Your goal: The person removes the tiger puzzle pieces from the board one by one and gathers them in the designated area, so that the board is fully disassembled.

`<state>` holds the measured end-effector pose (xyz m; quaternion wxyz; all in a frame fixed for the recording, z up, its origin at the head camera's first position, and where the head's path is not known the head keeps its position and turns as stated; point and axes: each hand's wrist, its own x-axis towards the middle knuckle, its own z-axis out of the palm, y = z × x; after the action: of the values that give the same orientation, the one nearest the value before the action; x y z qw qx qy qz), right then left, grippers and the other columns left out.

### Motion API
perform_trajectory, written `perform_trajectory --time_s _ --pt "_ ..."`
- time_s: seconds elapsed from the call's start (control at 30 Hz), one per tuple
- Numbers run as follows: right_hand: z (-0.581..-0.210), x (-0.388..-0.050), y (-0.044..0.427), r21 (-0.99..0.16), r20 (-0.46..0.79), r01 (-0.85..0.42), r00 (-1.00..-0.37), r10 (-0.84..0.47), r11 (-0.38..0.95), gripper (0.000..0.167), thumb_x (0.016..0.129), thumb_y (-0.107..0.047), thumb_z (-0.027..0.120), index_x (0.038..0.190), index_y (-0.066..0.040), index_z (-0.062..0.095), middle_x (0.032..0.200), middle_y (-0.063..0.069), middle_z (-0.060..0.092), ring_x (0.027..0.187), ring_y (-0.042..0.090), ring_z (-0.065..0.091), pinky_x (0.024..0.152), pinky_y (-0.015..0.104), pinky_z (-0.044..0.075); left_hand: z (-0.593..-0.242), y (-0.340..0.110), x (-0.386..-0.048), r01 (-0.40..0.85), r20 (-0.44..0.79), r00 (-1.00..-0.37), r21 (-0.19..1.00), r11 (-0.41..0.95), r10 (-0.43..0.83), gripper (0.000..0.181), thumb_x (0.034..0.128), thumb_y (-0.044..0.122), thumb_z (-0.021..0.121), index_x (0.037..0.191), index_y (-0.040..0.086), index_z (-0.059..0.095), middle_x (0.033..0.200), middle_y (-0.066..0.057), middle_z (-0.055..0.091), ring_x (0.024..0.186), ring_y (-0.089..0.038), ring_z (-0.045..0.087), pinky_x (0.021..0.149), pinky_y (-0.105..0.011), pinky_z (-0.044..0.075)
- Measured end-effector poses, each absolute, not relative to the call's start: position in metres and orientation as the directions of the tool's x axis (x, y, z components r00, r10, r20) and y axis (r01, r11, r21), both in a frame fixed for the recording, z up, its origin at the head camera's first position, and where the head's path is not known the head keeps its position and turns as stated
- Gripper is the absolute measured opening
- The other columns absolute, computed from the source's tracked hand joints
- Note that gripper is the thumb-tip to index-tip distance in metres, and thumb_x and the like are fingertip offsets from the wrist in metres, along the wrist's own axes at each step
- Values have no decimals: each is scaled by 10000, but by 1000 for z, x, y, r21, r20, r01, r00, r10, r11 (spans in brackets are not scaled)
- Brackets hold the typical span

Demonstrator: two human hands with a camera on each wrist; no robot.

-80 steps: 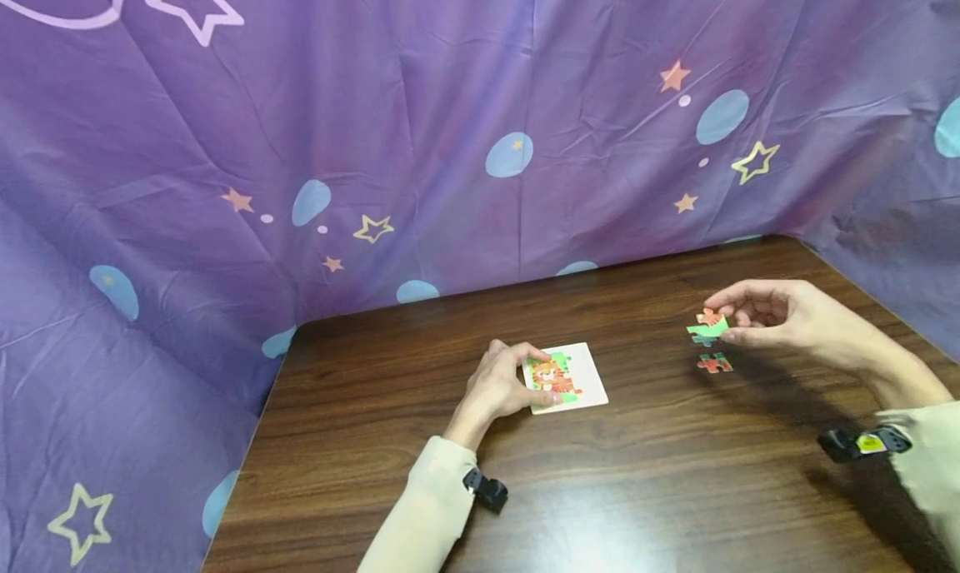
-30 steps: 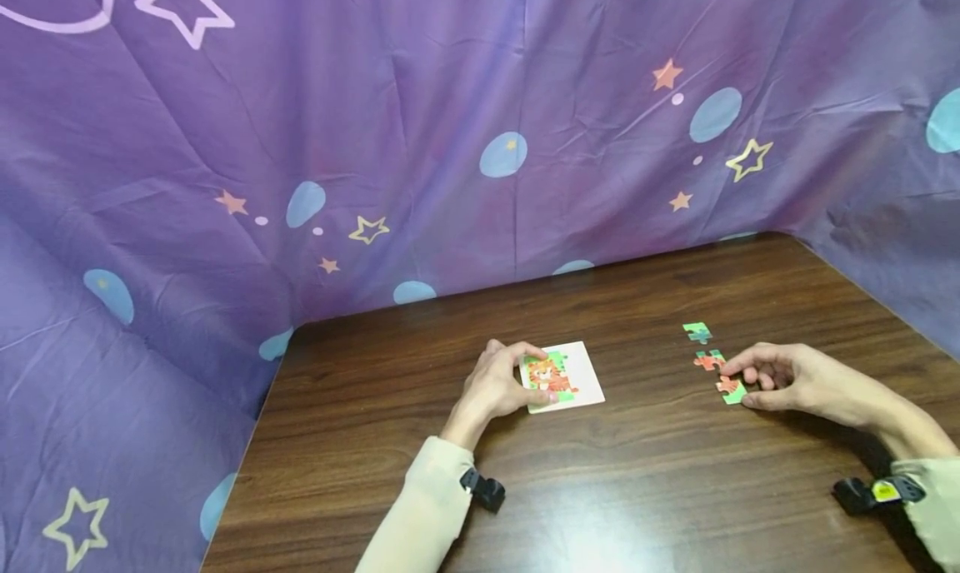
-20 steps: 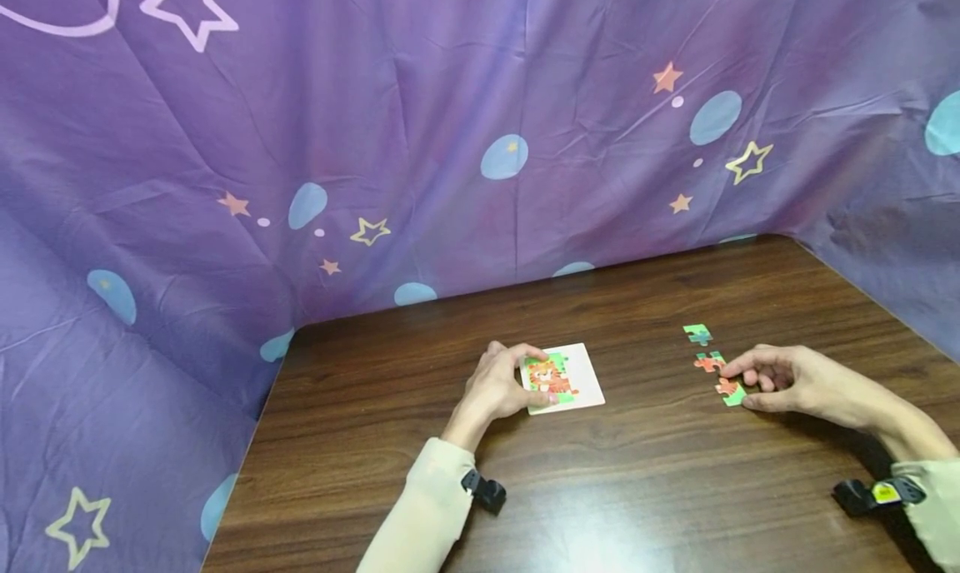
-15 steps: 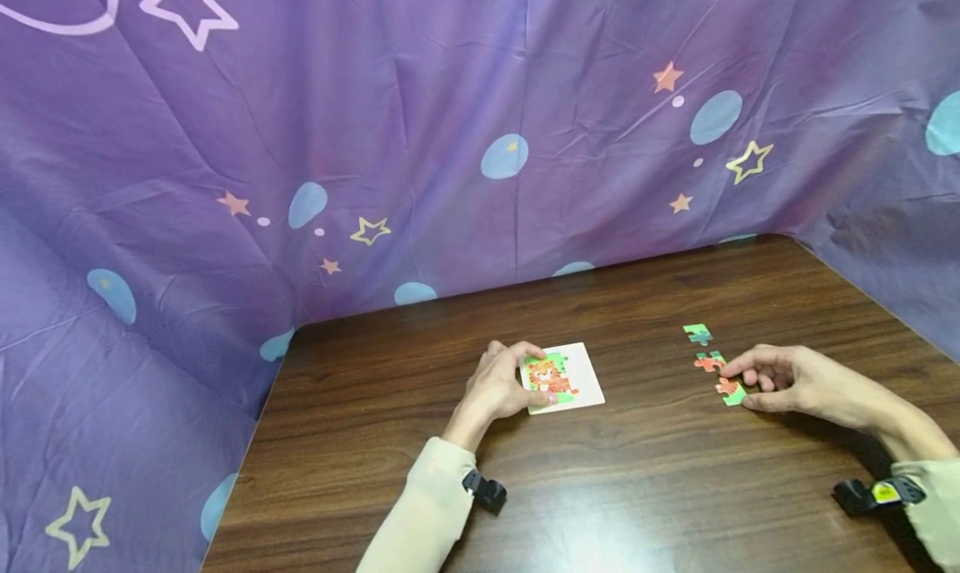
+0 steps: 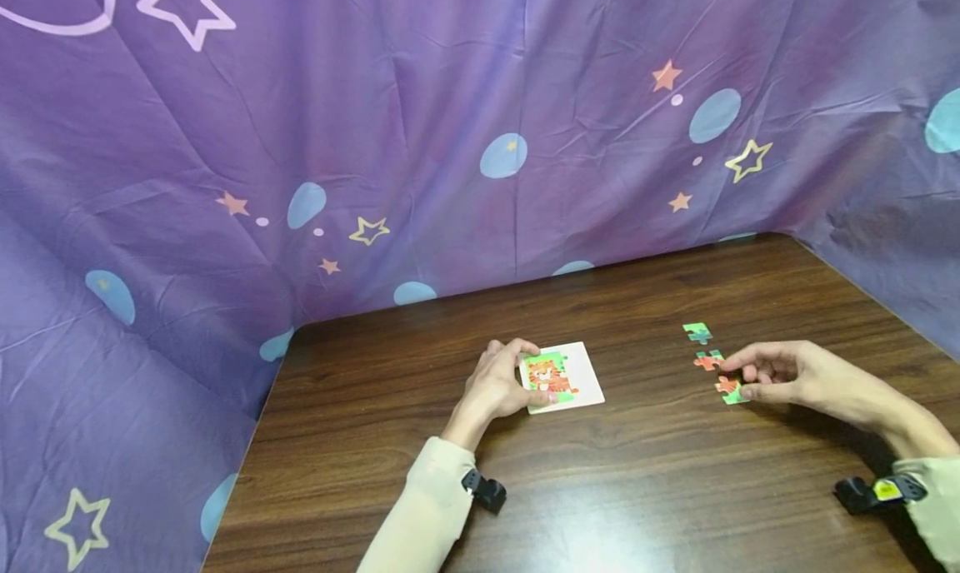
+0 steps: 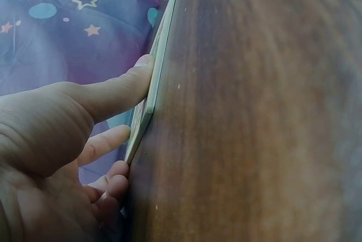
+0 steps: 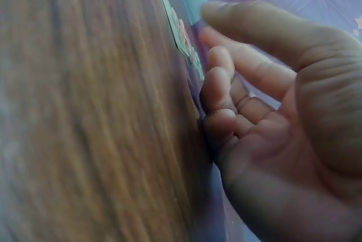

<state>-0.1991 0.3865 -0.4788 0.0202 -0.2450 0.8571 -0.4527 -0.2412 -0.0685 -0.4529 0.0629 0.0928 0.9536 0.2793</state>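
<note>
A white square board (image 5: 587, 376) lies on the table with joined puzzle pieces (image 5: 549, 375) showing an orange animal on green at its left part. My left hand (image 5: 495, 383) holds the board's left side, thumb on the near part and index finger at the far part; in the left wrist view the thumb of this hand (image 6: 51, 134) lies on the board (image 6: 160, 55). Three loose pieces lie to the right: a green-teal one (image 5: 697, 332), a red one (image 5: 707, 361) and a red-green one (image 5: 727, 387). My right hand (image 5: 806, 380) hovers by the two nearer ones, thumb and index apart, other fingers bent.
The brown wooden table (image 5: 637, 473) reaches back to a purple curtain (image 5: 450, 98) with stars and spots, which also hangs along the left and right sides. Each wrist bears a black strap device, the left (image 5: 486, 491) and the right (image 5: 858, 495).
The right hand moved nearer, and the red-green piece it held up now lies on the table. Lately its thumb has lifted slightly off that piece. The left hand has stayed on the board.
</note>
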Motion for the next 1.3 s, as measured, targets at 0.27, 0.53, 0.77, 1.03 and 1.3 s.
perform_trajectory --time_s 0.27,0.53,0.77,1.03,1.3 --pt "-459 -205 384 -798 233 -354 -928 -292 488 274 1047 -2 742 1320 -8 728 965 10 763 843 59 701 681 266 536 -459 -69 -247 142 -55 -977 559 817 207 763 759 402 1053 1422 349 679 1281 -6 601 1204 -223 594 904 -474 537" --pt "-427 -221 347 -834 235 -316 -945 -227 452 266 1076 -71 730 1342 -70 731 1019 109 777 896 171 755 760 297 588 -478 -72 -257 142 -50 -977 578 803 209 775 727 390 1069 1396 387 679 1307 -23 585 1172 -237 604 910 -496 532" --pt "-409 -239 304 -811 252 -340 -938 -240 477 265 1081 -182 757 1344 -147 750 1063 28 786 922 122 740 776 280 570 -486 -72 -262 121 -67 -979 576 809 194 820 709 408 1077 1420 382 670 1288 12 570 1184 -228 581 916 -493 514" --pt "-410 -255 256 -846 252 -337 -936 -246 414 297 1059 -187 791 1334 -83 746 1082 99 770 935 148 741 786 247 581 -472 -70 -254 117 -76 -978 570 813 194 784 743 392 1063 1420 379 668 1291 -5 573 1191 -230 586 935 -494 515" --pt "-419 -261 214 -868 241 -331 -932 -270 370 354 1006 -140 841 1320 -9 747 1084 143 760 899 138 718 798 230 579 -458 -70 -245 150 -52 -975 563 813 216 728 768 395 1043 1398 339 684 1251 -20 600 1128 -210 610 849 -434 526"
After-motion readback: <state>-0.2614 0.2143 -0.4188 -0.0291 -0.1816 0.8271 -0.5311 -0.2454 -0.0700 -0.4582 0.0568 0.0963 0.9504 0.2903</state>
